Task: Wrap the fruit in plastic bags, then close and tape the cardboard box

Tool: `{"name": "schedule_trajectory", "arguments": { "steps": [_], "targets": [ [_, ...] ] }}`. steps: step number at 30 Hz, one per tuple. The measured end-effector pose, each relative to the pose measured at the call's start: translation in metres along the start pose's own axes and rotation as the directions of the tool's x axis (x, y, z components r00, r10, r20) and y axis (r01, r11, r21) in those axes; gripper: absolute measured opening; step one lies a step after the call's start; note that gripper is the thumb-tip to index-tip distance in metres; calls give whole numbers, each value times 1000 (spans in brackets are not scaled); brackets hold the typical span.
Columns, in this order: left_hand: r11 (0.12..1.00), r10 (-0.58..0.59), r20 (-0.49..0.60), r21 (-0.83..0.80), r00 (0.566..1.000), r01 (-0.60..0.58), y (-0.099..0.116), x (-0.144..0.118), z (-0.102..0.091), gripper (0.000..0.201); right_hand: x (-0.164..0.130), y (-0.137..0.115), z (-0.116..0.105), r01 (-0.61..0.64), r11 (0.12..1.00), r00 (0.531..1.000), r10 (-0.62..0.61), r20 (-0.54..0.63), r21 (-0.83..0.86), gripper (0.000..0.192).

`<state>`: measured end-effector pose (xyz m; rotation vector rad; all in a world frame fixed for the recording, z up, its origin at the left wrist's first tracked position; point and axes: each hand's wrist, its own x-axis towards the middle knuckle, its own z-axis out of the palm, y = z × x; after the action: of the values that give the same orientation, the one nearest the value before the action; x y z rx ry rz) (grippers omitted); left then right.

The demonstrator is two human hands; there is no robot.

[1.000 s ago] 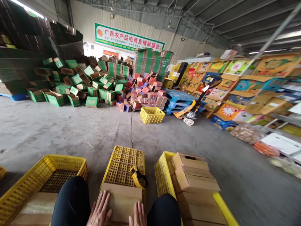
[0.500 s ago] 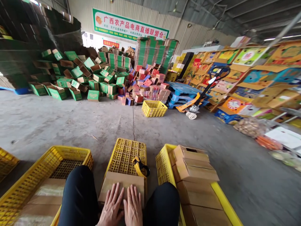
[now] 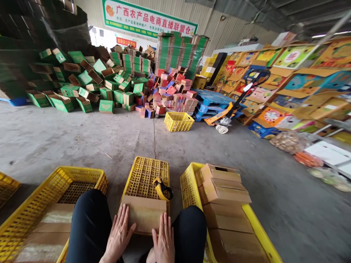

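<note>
A brown cardboard box (image 3: 145, 214) lies on an upturned yellow crate (image 3: 146, 171) between my knees. My left hand (image 3: 119, 230) rests along the box's left edge, fingers straight and thumb apart. On the opposite edge, my right hand (image 3: 163, 237) touches the near right corner with its fingers extended. Neither hand wraps around the box. A yellow tape dispenser (image 3: 161, 189) with a black handle lies on the crate just beyond the box, at the right.
To the right stands a yellow crate (image 3: 189, 186) filled with cardboard boxes (image 3: 230, 215). At left, another crate (image 3: 30, 215) holds taped boxes (image 3: 52, 223). Farther off are a small yellow crate (image 3: 179, 122), an orange pallet jack (image 3: 219, 116) and piled green cartons (image 3: 106, 106).
My hands have slid apart from the top of the box to its left and right edges. The view has tipped slightly downward.
</note>
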<state>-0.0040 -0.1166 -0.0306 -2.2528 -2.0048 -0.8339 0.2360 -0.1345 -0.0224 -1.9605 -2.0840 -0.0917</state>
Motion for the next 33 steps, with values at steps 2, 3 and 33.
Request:
{"name": "schedule_trajectory", "arguments": {
  "steps": [2,3,33],
  "targets": [
    [1000,22,16,-1,1000,-22,2,1,-4,86,0,-3,0,-6,1000,1000,6,25,26,80],
    [999,34,23,3,999,-34,3,2,-6,88,0,-5,-1,-2,999,999,1,33,36,84],
    [985,164,82,35,983,-167,-12,5,-12,75,6,-15,-8,188,982,981,-188,-42,11,75]
  ]
}}
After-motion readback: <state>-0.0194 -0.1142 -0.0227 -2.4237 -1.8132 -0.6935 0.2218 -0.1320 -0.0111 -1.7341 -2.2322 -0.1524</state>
